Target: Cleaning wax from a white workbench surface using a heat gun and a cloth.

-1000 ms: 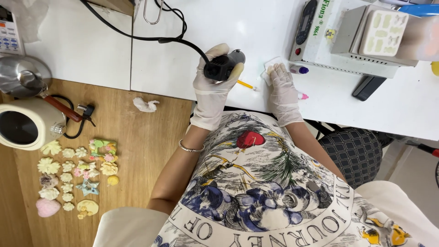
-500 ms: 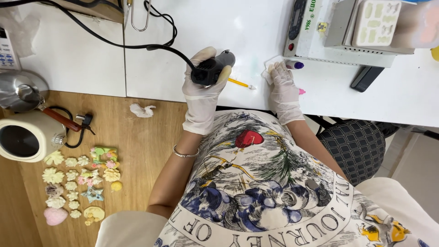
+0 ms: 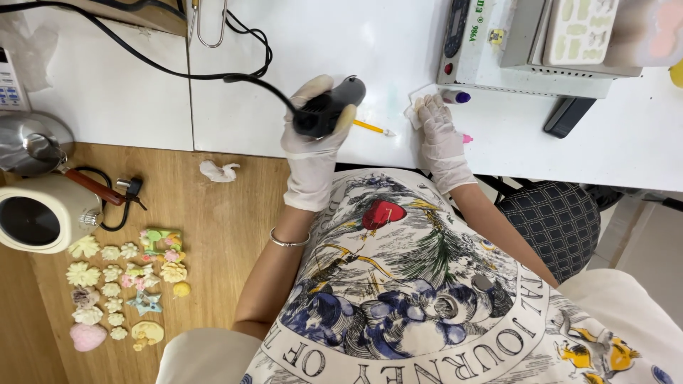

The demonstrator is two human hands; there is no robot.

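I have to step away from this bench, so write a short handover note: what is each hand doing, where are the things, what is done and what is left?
Left hand: gloved, closed in a grip on the black corded tool, lifted over the white table.
Right hand: gloved, fingers flat on a small white piece on the table, beside the grey machine.
A yellow pencil lies between the hands.
Done: many small moulded shapes lie in rows on the wooden surface at the left.
Left: the tool tip has not yet met the white piece; its state is too small to judge.
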